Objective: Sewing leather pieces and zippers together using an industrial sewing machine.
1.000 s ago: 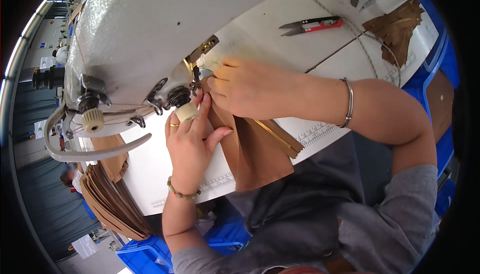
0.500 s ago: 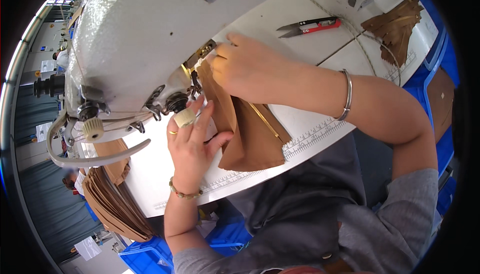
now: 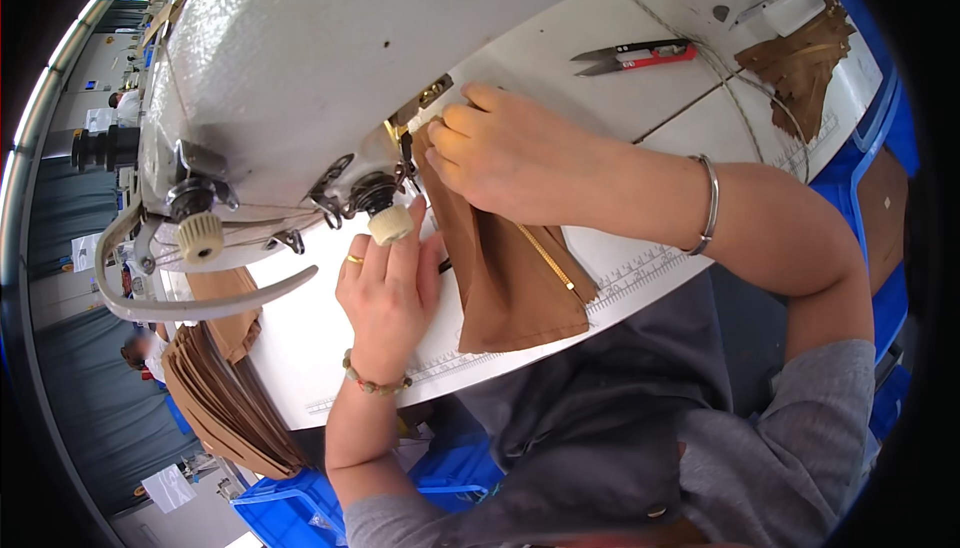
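A brown fabric piece (image 3: 500, 288) with a gold zipper (image 3: 545, 260) lies on the white sewing machine bed, its upper end under the presser foot area (image 3: 408, 148). My right hand (image 3: 505, 158) grips the fabric's upper part with curled fingers, close to the needle area. My left hand (image 3: 385, 283) rests left of the fabric, fingers stretched toward the presser foot. A cream tension knob (image 3: 390, 225) covers part of its fingertips. The left thumb is beside the fabric's edge; whether it touches cannot be made out.
The sewing machine head (image 3: 290, 78) overhangs the hands. Red-and-black thread snips (image 3: 635, 56) and brown fabric scraps (image 3: 803, 63) lie at the far right. A stack of brown pieces (image 3: 225, 398) stands at left. Blue bins (image 3: 290, 508) sit below the table edge.
My left thumb has come off the fabric and drawn in beside the fingers. The fabric's near end lies flatter, showing more of the zipper. The whole view has shifted slightly.
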A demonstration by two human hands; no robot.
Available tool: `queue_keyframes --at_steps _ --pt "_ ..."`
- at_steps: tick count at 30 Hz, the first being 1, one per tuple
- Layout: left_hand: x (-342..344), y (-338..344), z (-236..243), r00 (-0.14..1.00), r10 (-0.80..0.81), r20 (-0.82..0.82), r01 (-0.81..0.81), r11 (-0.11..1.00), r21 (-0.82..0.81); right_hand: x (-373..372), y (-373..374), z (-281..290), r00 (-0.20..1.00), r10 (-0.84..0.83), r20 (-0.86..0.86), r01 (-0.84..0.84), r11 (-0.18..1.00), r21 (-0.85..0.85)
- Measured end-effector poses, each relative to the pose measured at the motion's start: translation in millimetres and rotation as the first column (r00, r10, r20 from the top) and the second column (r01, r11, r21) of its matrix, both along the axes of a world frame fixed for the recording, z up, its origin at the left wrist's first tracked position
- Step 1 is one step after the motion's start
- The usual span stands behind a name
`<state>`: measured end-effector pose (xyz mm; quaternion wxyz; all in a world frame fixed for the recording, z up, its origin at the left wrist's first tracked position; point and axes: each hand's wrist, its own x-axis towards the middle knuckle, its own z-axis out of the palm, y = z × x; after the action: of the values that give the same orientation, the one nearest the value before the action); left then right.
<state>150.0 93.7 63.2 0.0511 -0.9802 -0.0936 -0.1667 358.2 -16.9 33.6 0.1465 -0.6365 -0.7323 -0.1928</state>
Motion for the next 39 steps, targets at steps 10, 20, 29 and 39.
queue_keyframes --at_steps 10,20,29,39 --pt "22 -10 -2 0.93 0.227 -0.29 -0.153 0.955 0.255 2 -13 6 0.994 0.079 -0.069 -0.087 0.989 -0.118" --pt "-44 31 34 0.787 0.492 -0.373 -0.432 0.87 0.236 -9 -19 9 0.994 0.109 0.016 -0.103 0.973 -0.207" --pt "-7 2 9 0.985 0.022 -0.174 -0.034 0.998 -0.061 -7 -19 8 0.981 0.151 -0.125 -0.175 0.962 -0.209" --pt "-13 34 4 0.991 0.133 0.001 -0.132 0.989 0.064 -10 -18 13 0.984 0.18 0.009 -0.179 0.981 -0.069"
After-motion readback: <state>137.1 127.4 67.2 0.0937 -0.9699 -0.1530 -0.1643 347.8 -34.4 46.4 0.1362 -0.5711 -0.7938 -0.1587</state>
